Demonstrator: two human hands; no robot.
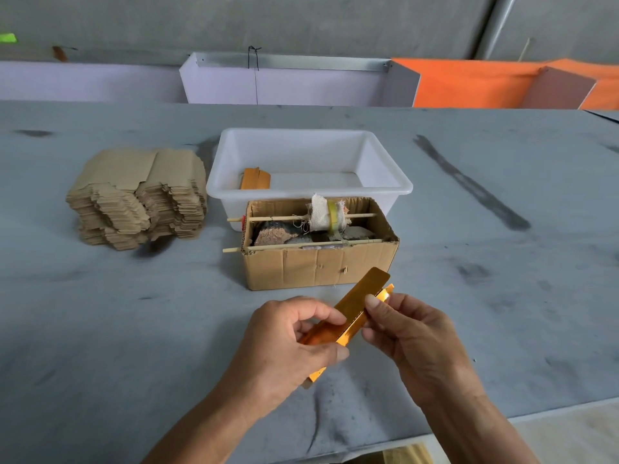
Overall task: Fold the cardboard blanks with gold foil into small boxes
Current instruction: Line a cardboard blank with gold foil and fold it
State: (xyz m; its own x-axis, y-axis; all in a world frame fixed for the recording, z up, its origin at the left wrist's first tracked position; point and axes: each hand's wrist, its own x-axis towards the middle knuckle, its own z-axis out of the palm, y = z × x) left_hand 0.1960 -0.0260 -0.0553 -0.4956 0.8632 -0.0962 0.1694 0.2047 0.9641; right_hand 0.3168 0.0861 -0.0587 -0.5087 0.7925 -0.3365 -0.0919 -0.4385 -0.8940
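**Gold blank held slantwise in both hands above the table**

Both forearms are seen entering from the bottom edge, converging over the near part of the grey, smudged table (100,329). The left hand (284,343) is curled around the lower end of the gold-foil cardboard blank (355,313), with the thumb laid across the foil and the fingers wrapped over its top edge. The right hand (412,333) is closed on the blank's upper half, the thumb tip pressed on the foil face and the fingers hidden behind it. So each grip is clamped on the blank.

The blank is held clear of the table, partly folded along its length. Its long axis runs diagonally, from lower left near the left wrist to upper right, where a rounded flap points toward the brown corrugated cardboard box (321,266). A small gold corner shows below the left hand.

Just behind the flap the box stands open-topped, with thin wooden sticks laid across it and a cloth-wrapped roll on one. Behind it, touching or nearly so, a white plastic tub (385,162) holds one folded gold piece (255,179). A tall stack of brown flat cardboard blanks (140,195) is set to the left, well apart from the hands. Open table surface lies to both sides of the hands, and its near edge is visible at lower right.
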